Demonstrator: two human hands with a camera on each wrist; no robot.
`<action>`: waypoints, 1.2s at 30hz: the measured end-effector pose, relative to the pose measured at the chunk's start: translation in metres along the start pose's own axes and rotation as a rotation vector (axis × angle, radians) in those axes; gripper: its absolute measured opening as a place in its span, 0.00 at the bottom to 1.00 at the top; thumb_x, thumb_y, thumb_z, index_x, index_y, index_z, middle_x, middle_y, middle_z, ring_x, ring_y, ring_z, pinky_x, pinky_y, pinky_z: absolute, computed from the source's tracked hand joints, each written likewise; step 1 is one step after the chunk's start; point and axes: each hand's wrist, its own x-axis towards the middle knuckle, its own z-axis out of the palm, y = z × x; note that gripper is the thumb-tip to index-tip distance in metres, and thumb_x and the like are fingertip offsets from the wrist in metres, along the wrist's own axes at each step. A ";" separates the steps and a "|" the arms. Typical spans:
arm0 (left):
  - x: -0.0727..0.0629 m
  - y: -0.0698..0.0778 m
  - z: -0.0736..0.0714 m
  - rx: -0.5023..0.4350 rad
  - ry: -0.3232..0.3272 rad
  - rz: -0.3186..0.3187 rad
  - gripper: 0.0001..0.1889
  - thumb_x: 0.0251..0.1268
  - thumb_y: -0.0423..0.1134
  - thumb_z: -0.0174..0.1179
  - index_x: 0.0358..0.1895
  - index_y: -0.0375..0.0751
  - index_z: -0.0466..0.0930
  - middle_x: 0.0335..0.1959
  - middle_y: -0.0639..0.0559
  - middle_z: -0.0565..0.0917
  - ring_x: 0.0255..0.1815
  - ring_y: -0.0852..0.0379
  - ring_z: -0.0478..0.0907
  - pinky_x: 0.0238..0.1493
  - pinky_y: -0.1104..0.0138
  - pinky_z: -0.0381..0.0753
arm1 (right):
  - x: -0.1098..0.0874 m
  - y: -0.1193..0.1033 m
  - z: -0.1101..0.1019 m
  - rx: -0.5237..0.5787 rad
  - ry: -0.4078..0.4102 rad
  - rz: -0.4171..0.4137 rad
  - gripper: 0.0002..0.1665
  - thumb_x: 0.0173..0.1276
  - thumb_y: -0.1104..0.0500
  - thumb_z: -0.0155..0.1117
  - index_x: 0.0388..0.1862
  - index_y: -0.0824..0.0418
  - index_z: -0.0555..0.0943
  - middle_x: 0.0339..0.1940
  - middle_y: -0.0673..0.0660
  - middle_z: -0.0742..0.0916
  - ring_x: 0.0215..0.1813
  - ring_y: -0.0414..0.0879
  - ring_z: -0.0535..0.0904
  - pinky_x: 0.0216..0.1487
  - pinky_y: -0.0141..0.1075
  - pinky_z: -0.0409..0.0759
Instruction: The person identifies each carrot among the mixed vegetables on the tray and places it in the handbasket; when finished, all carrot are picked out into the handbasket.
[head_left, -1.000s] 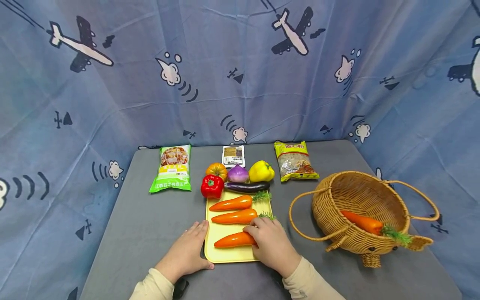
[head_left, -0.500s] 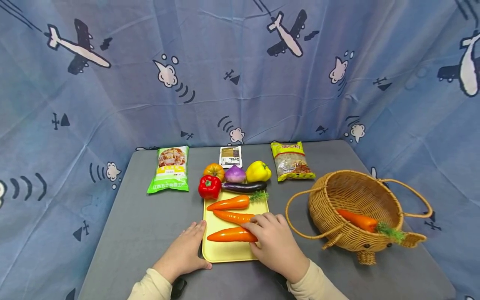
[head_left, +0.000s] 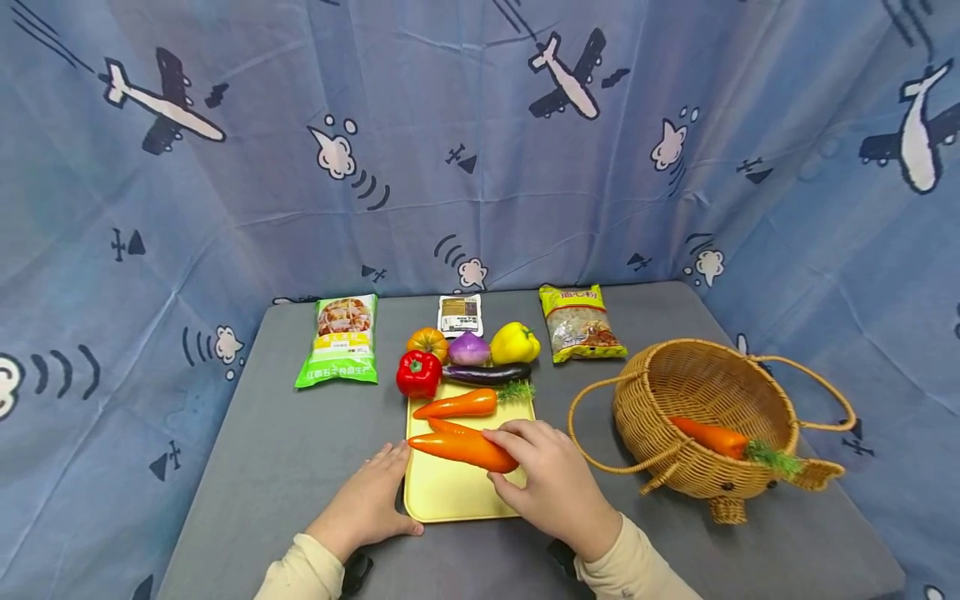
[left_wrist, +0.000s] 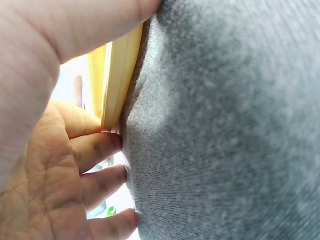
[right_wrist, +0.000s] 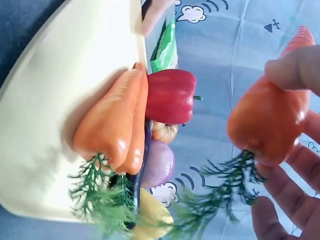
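My right hand (head_left: 555,483) pinches an orange carrot (head_left: 457,450) between thumb and fingers, raised over a pale yellow tray (head_left: 450,500). In the right wrist view the held carrot (right_wrist: 270,117) hangs off the tray's surface, its green top dangling. Two more carrots lie on the tray: a far one (head_left: 457,405) and a middle one (head_left: 442,425), partly hidden behind the held one. My left hand (head_left: 367,504) rests along the tray's left side with fingers extended. The left wrist view shows the tray's edge (left_wrist: 120,75) between its thumb and fingers.
Behind the tray sit a red bell pepper (head_left: 418,373), small pumpkin (head_left: 428,342), purple onion (head_left: 468,349), yellow pepper (head_left: 514,343) and eggplant (head_left: 487,374). Food packets (head_left: 341,342) stand farther back. At right, a wicker basket (head_left: 633,408) contains a carrot (head_left: 708,437).
My right hand has taken the near carrot and lifted it, moving it away from me over the middle carrot. The left hand stays at the tray's side.
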 end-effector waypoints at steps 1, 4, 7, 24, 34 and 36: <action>0.000 0.000 0.000 0.001 -0.001 0.000 0.65 0.44 0.56 0.88 0.81 0.25 0.62 0.81 0.32 0.66 0.82 0.31 0.59 0.78 0.38 0.62 | 0.000 0.000 -0.001 0.021 0.005 0.008 0.30 0.56 0.53 0.87 0.59 0.52 0.90 0.52 0.49 0.87 0.49 0.46 0.83 0.48 0.44 0.87; 0.000 -0.001 0.001 0.011 0.003 0.004 0.66 0.43 0.57 0.88 0.81 0.25 0.61 0.81 0.33 0.66 0.82 0.31 0.59 0.77 0.38 0.63 | 0.001 0.000 -0.003 0.091 0.021 0.032 0.29 0.57 0.54 0.86 0.59 0.53 0.89 0.53 0.49 0.87 0.52 0.46 0.82 0.51 0.44 0.87; 0.001 -0.001 0.001 0.021 0.008 0.006 0.66 0.43 0.57 0.88 0.81 0.25 0.61 0.81 0.33 0.66 0.82 0.31 0.60 0.77 0.38 0.64 | 0.001 0.000 -0.005 0.122 0.041 0.045 0.29 0.58 0.56 0.85 0.60 0.55 0.88 0.54 0.50 0.86 0.54 0.47 0.82 0.53 0.46 0.87; -0.002 0.003 0.000 0.009 -0.005 -0.014 0.65 0.45 0.56 0.87 0.82 0.27 0.60 0.82 0.34 0.64 0.82 0.32 0.58 0.77 0.38 0.63 | -0.007 0.030 -0.080 -0.026 0.346 0.094 0.30 0.55 0.60 0.82 0.60 0.59 0.89 0.53 0.59 0.87 0.50 0.58 0.81 0.49 0.55 0.75; -0.001 0.002 0.000 0.014 -0.020 -0.023 0.66 0.46 0.58 0.86 0.83 0.28 0.58 0.83 0.36 0.62 0.83 0.33 0.58 0.78 0.39 0.62 | -0.033 0.056 -0.137 -0.217 0.310 0.221 0.32 0.53 0.62 0.83 0.59 0.61 0.89 0.52 0.63 0.87 0.48 0.62 0.82 0.46 0.59 0.75; -0.001 0.002 0.001 0.015 -0.027 -0.027 0.66 0.46 0.58 0.86 0.83 0.28 0.58 0.83 0.35 0.62 0.83 0.32 0.58 0.78 0.38 0.62 | -0.040 0.059 -0.146 -0.257 0.305 0.236 0.32 0.52 0.61 0.83 0.59 0.61 0.89 0.51 0.63 0.87 0.47 0.64 0.82 0.45 0.61 0.75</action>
